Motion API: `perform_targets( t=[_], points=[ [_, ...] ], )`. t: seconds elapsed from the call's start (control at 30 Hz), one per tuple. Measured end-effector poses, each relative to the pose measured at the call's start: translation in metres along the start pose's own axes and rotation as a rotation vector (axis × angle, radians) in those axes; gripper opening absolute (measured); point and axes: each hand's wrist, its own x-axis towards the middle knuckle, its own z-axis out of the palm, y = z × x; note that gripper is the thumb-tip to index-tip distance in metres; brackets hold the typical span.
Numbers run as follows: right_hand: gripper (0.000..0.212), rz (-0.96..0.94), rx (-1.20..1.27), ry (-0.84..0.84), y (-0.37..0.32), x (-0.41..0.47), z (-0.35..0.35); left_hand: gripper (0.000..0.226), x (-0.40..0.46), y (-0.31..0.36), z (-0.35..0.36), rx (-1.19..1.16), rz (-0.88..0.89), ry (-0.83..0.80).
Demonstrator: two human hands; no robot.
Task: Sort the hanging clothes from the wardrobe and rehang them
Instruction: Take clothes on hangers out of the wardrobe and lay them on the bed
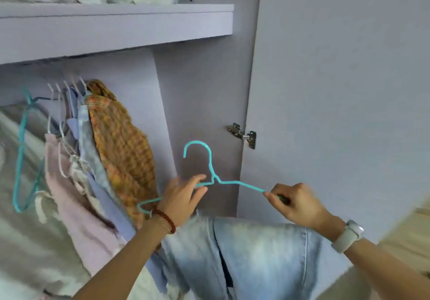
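Lilac board makes up the wardrobe, whose door is swung wide on a metal hinge and whose shelf is piled with pale bundles. Below the shelf, a row of shirts is hung, the nearest being an orange checked one; an empty teal hanger is seen at the far left. Faded denim jeans are draped low in front of the open compartment, beneath both arms, and are judged heavy, limp and thick at the seams, so they are best gathered at the waistband or folded over a bar. Just above them a second teal wire hanger is held level, hook upward. It is judged light, springy and thin, easily bent. Its near arm is met by the left hand, fingers loosely spread along the wire, while its far tip is pinched by the right hand.
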Motion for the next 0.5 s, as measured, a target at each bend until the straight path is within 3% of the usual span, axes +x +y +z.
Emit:
perform_targets(
  t=[0.07,0.13,0.27,0.37,0.5],
  points=[
    [0.058,-0.018,-0.138,0.028,0.014,-0.044,-0.018,0.055,-0.018,0.021,0.034,-0.115,-0.004,-0.164],
    [0.064,0.073,-0.223,0.083,0.029,-0.094,-0.034,0.036,-0.033,0.049,0.065,-0.170,0.078,-0.251],
    [0.054,0.303,-0.286,0.253,0.051,-0.186,-0.071,0.025,-0.052,0.130,0.110,-0.353,0.222,-0.482],
    [0.059,0.469,-0.328,0.345,0.061,-0.244,-0.108,0.023,-0.059,0.199,0.129,-0.470,0.382,-0.497],
    [0.037,0.710,-0.431,0.457,0.062,-0.317,-0.148,0.015,-0.066,0.279,0.153,-0.575,0.479,-0.506]
  ],
)
